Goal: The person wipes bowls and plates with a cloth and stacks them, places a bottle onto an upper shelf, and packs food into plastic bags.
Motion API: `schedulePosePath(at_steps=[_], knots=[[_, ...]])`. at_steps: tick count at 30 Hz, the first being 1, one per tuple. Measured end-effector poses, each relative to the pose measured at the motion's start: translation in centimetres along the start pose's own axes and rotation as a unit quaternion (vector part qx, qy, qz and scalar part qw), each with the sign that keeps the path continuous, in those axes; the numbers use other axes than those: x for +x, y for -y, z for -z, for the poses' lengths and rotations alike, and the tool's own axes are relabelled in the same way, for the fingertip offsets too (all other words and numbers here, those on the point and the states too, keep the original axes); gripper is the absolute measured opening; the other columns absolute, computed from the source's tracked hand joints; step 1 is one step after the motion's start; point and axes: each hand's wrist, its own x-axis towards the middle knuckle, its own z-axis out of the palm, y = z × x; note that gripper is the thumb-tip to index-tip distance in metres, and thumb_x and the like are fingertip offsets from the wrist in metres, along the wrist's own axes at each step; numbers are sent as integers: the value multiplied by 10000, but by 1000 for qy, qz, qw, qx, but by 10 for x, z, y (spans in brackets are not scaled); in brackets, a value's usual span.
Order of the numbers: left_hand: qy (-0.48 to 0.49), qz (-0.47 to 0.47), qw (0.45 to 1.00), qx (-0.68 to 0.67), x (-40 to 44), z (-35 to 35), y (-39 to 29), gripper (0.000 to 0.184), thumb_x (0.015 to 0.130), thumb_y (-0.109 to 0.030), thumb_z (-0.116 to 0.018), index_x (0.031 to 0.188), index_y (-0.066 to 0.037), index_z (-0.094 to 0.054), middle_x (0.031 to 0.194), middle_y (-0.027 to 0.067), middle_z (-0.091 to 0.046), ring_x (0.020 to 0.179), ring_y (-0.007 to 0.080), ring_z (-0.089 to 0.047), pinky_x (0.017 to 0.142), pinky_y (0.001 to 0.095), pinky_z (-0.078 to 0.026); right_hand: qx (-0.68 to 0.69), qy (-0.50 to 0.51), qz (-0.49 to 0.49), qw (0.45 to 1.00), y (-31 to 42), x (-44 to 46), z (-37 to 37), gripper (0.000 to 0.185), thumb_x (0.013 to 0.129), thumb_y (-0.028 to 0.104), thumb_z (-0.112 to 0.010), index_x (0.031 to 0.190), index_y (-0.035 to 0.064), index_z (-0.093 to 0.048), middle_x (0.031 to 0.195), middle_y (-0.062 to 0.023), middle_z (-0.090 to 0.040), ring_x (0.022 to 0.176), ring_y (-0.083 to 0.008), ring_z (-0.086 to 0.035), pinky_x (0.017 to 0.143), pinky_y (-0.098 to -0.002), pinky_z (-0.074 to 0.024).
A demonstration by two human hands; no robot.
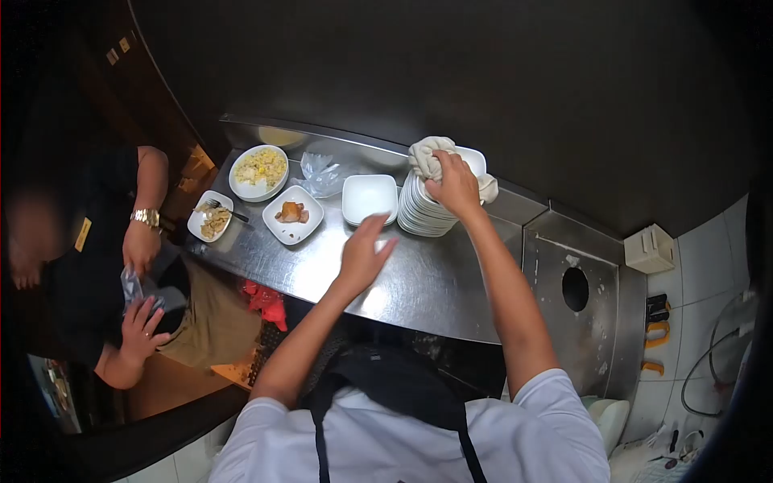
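My right hand (456, 187) is closed on a crumpled off-white cloth (424, 158) on top of a tall stack of white plates (424, 211). Part of the cloth hangs over the right side of the stack. My left hand (366, 254) is in front of a shorter stack of square white dishes (369, 198), with its thumb and fingers apart and nothing in it. I cannot tell whether its fingertips touch the front rim of these dishes.
On the steel counter (419, 302) stand a bowl of yellow fried rice (263, 167), a dish with meat pieces (293, 212), a food dish with a fork (212, 219) and a clear plastic bag (320, 174). A co-worker (76, 241) handles plastic at left. A round hole (575, 289) opens at right.
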Motion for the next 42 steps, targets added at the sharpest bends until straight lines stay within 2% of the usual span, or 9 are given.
schedulePosePath(at_steps=[3, 6, 11, 17, 23, 27, 29, 34, 42], knots=[[-28, -45, 998, 15, 46, -61, -17, 718, 893, -238, -715, 1437, 95, -385, 1439, 295, -457, 1309, 438, -486, 1096, 438, -412, 212, 73, -93, 970, -5, 9, 6, 517, 812, 215, -715, 1295, 75, -599, 1065, -142, -679, 981, -290, -661, 881, -389, -535], [-39, 21, 998, 50, 59, -90, -25, 802, 878, -246, -736, 1460, 124, -326, 1452, 336, -418, 1338, 478, -444, 1124, 460, -386, 621, 186, -173, 742, -25, 24, 38, 376, 838, 199, -715, 1168, 26, -661, 1114, -49, -678, 1002, -145, -637, 854, -298, -517], [-41, -64, 991, 114, 74, -78, -36, 639, 820, -281, -798, 1301, 58, -548, 1440, 336, -451, 1306, 472, -490, 1089, 473, -420, 260, 20, 31, 965, -47, 31, 98, 395, 729, 144, -726, 1117, 81, -697, 1144, -78, -690, 1062, -210, -639, 904, -357, -517], [-62, -136, 971, 187, 88, -69, -34, 380, 789, -261, -819, 1046, -3, -708, 1349, 293, -569, 1231, 421, -580, 1027, 469, -471, -108, 67, 232, 964, -60, 13, 67, 335, 646, 156, -746, 973, 85, -719, 1035, -99, -690, 1043, -284, -625, 937, -420, -487], [-54, -60, 986, 147, 83, -78, -28, 618, 760, -244, -846, 1249, 18, -573, 1358, 279, -568, 1229, 400, -583, 998, 445, -491, 88, 143, 93, 981, -40, 3, 44, 339, 740, 265, -726, 954, 3, -703, 942, -172, -699, 865, -282, -687, 794, -386, -542], [-72, -11, 994, 84, 83, -73, -31, 911, 736, -248, -870, 1443, 24, -364, 1386, 282, -539, 1202, 394, -597, 976, 431, -502, 530, 153, -131, 824, -48, 31, 74, 281, 832, 226, -711, 1005, 5, -691, 929, -80, -704, 840, -105, -619, 774, -308, -516], [-86, -39, 994, 56, 86, -76, -30, 1002, 731, -254, -876, 1496, 30, -294, 1402, 287, -522, 1191, 403, -601, 972, 430, -504, 315, 22, -100, 944, -42, 42, 105, 343, 795, 285, -741, 1036, 42, -716, 1006, -175, -711, 951, -322, -688, 840, -370, -525], [-64, -11, 998, 17, 87, -80, -12, 1122, 712, -337, -884, 1538, 42, -225, 1420, 309, -495, 1210, 451, -578, 998, 445, -490, -48, 51, 149, 986, -49, 30, 50, 388, 698, 164, -741, 1067, 49, -710, 1189, -192, -630, 1182, -361, -557, 993, -466, -480], [-89, -45, 995, -20, 84, -74, -17, 1259, 709, -239, -869, 1601, -46, -3, 1359, 301, -544, 1125, 450, -615, 906, 467, -517, 123, 160, 100, 974, -12, 9, 32, 350, 710, 120, -707, 1011, -55, -670, 1027, -216, -654, 932, -353, -649, 832, -421, -523]])
